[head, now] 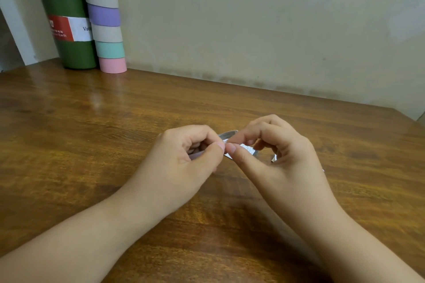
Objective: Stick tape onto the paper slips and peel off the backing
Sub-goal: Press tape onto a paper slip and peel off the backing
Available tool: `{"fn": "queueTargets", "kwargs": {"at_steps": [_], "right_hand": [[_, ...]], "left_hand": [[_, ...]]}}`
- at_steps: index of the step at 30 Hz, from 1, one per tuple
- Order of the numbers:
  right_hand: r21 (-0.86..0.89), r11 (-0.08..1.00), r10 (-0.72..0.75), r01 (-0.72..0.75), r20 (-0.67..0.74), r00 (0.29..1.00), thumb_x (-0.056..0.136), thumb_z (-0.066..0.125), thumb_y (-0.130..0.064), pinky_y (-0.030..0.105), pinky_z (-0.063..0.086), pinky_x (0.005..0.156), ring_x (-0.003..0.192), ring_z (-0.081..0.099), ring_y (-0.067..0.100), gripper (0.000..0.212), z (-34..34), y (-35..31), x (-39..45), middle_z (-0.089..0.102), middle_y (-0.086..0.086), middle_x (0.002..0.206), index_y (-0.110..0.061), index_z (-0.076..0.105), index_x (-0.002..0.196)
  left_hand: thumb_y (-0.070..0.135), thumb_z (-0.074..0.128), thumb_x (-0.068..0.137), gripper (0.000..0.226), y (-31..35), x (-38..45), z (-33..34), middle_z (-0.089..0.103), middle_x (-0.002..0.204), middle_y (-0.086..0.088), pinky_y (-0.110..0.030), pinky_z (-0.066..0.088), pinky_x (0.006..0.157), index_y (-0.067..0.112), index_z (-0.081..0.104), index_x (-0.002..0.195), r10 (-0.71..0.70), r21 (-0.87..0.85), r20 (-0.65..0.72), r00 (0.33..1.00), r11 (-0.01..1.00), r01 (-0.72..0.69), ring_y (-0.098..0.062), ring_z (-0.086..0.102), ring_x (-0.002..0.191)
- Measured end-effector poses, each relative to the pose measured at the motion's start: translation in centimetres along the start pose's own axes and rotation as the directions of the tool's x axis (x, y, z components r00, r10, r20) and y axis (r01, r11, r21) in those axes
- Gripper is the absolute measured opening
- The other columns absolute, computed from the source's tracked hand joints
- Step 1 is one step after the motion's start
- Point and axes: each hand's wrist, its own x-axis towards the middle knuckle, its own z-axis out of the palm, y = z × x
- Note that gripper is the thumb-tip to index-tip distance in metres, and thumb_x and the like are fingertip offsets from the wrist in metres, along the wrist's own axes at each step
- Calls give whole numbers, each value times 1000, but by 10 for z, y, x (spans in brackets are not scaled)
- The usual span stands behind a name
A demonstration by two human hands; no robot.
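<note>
Both hands, left hand (184, 156) and right hand (276, 151), pinch one paper slip (246, 150) at frame centre; uneven pulling could tear it.

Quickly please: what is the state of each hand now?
Left hand: closed, pinching the slip.
Right hand: closed, pinching the same slip beside the left thumb.

The paper slip (247, 150) is mostly hidden behind the fingers of the left hand (184, 156) and right hand (276, 156); its print is too blurred to read. The top edge crops the green bottle (66, 30) and tape-roll stack (104, 16).
</note>
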Motion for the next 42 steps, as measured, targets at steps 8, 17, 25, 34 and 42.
{"fn": "queueTargets", "kwargs": {"at_steps": [8,17,25,34,42], "right_hand": [[65,997,-42,40,21,999,76,71,-19,16,42,69,76,55,9,9,2,-2,-2,57,-12,78,-26,66,72],[87,990,-120,112,87,989,83,68,-14,9,40,73,79,54,5,6,0,-1,1,54,-8,83,-18,66,79],[254,963,40,-89,192,981,80,64,-36,16,38,80,91,55,7,5,-13,-1,1,57,-18,91,-32,65,78],[398,832,339,-386,185,922,72,56,-47,23,43,81,78,56,-4,30,-12,-1,2,63,-23,76,-27,71,90],[526,737,370,-425,213,904,81,54,-33,28,43,77,82,52,8,25,-8,9,5,64,-14,84,-23,75,92]], "left_hand": [[22,58,71,17,4,1,0,50,48,2,-12,35,49,17,58,55,-49,-75,2,999,996,49,-2,43,48],[40,53,67,19,8,0,-1,53,48,16,-9,38,55,28,61,55,-74,-168,52,996,982,82,2,47,51],[31,54,87,21,-1,8,-17,49,51,11,-13,38,55,18,67,75,-185,-165,-111,976,972,165,-1,45,52],[12,49,91,37,-2,4,-19,55,83,11,-6,39,62,42,44,112,-57,180,-238,970,978,102,1,55,67],[-2,37,95,50,1,2,-16,69,86,16,-20,39,47,39,65,94,-174,149,110,979,976,156,-18,54,47]]}}
